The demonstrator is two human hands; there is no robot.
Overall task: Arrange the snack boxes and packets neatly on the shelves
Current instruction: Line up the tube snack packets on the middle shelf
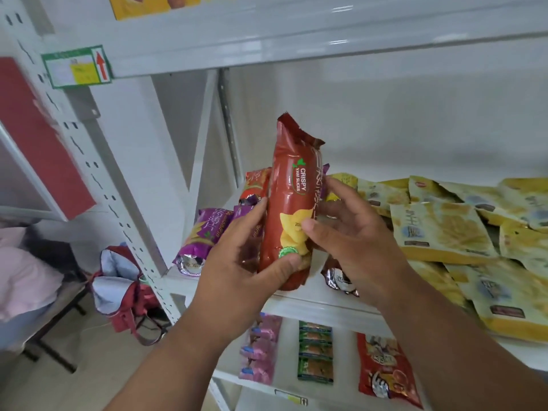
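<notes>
I see both hands on the red yam-slices packet (289,203) — left hand (243,262) grips its lower edge, right hand (350,232) pinches the side. Packet upright above the middle shelf (311,304), purple packets (207,232) left, yellow packets (444,229) right.

Red packet (289,209) I hold: white "CRISPY YAM SLICES" lettering, green leaf mark, yellow chips printed low. Purple packets (207,232) left of centre, silver ends. Yellow packets (439,229) at right, pale chip pattern. White shelf (311,301). Green-bordered tag (77,66) upper left, red arrow. Below: pink, green, red packs.
</notes>
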